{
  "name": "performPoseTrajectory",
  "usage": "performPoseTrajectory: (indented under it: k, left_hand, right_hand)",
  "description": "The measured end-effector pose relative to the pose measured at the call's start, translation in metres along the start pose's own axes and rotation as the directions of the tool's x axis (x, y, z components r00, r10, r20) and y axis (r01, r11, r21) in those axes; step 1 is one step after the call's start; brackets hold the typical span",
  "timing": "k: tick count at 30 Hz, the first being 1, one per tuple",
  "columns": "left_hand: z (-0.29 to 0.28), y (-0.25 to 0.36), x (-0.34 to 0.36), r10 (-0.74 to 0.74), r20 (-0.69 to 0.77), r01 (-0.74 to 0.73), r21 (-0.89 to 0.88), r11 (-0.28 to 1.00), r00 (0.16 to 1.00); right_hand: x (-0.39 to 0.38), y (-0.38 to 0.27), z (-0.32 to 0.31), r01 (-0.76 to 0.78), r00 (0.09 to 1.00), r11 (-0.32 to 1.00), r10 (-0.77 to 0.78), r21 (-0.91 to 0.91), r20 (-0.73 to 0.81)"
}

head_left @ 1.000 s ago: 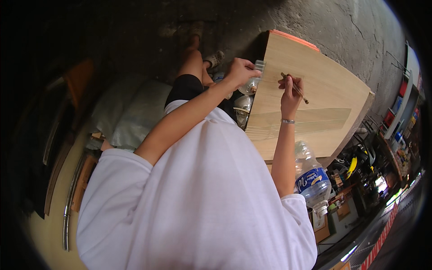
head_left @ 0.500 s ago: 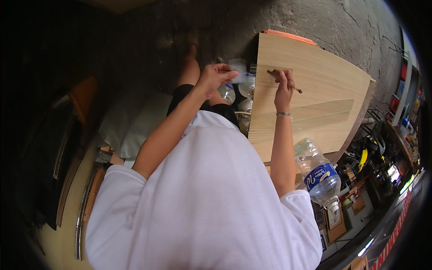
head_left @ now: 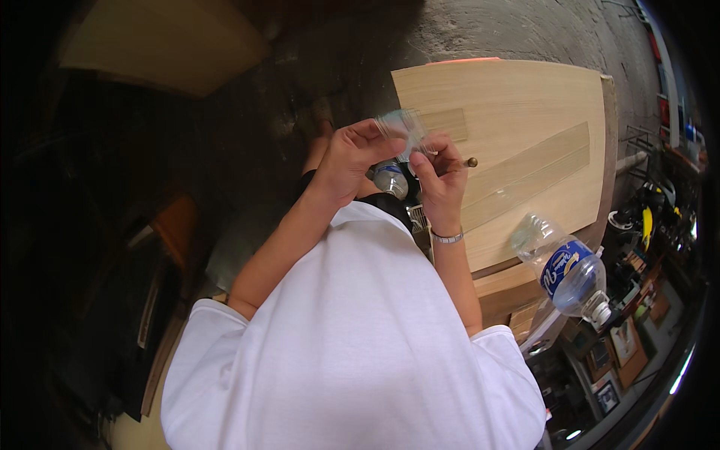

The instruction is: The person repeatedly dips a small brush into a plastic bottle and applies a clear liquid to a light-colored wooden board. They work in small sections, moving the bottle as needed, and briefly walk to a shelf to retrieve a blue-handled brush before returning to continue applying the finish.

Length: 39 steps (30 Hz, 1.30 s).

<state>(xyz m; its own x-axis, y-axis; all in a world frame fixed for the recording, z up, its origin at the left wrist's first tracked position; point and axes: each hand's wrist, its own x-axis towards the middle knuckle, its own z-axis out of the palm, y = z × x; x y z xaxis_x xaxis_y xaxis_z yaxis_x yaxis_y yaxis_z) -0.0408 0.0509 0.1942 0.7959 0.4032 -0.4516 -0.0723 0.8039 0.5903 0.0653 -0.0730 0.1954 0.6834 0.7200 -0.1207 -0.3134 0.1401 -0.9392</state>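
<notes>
In front of my chest, my left hand (head_left: 349,163) pinches a small clear glass piece (head_left: 403,126), blurred by motion; whether it is one pane or several stacked cannot be made out. My right hand (head_left: 442,182), wearing a metal watch or bracelet, has its thumb and fingers closed at the glass piece's right edge. A slim glass cutter (head_left: 471,162) is also in that hand; only its brass knob end shows past the fingers. Long clear glass strips (head_left: 536,169) lie on the pale wooden board (head_left: 517,94) to the right, with a smaller glass rectangle (head_left: 445,124) near its left edge.
A large clear plastic bottle (head_left: 566,270) with a blue label lies at the board's near right. Below my hands, another clear bottle (head_left: 391,180) stands beside my leg. A wooden panel (head_left: 165,45) is at the far left. Cluttered shelves and tools line the right side.
My right hand has left the board and moved left to the glass piece, keeping the cutter. My left hand still holds the glass. The view has shifted.
</notes>
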Motion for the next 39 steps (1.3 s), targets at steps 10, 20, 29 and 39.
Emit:
performPoseTrajectory:
  k: [10, 20, 29, 39]
  left_hand:
    - [0.061, 0.024, -0.017, -0.019, 0.610, 0.364, -0.448, 0.817, 0.793]
    - [0.095, 0.025, -0.028, -0.084, 0.801, 0.508, -0.292, 0.810, 0.593]
    - [0.108, 0.014, -0.029, -0.147, 0.840, 0.615, -0.251, 0.747, 0.522]
    - [0.112, -0.011, -0.020, 0.042, 0.927, 0.601, -0.276, 0.751, 0.373]
  right_hand:
    - [-0.051, -0.046, -0.040, 0.251, 0.853, 0.877, -0.001, 0.409, -0.522]
    - [-0.112, -0.072, -0.105, 0.497, 0.731, 0.813, -0.204, 0.304, -0.651]
    - [-0.143, -0.059, -0.107, 0.571, 0.638, 0.779, -0.221, 0.261, -0.737]
    - [-0.154, -0.059, -0.110, 0.572, 0.625, 0.781, -0.215, 0.253, -0.750]
